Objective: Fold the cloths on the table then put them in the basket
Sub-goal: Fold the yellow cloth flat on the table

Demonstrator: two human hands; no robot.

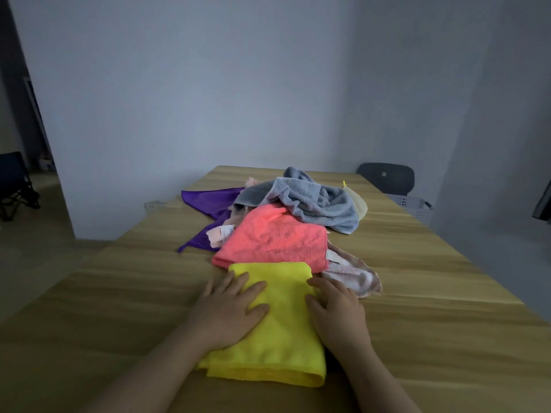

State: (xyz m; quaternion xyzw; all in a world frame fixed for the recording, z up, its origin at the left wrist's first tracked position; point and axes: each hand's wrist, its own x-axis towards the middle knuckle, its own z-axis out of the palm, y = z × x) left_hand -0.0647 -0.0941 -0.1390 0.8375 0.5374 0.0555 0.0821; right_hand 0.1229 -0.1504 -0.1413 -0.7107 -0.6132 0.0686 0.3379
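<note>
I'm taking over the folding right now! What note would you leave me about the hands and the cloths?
Hands: the left hand is open, lying flat on the yellow cloth. The right hand is open, flat along its right edge.
Things: the yellow cloth lies folded at the near end of the table. The coral cloth, grey towel and purple cloth are heaped behind it. The basket sits beside the table's far right corner.
Done: yellow cloth folded.
Left: put it in the basket, then fold and put away the heap.
</note>
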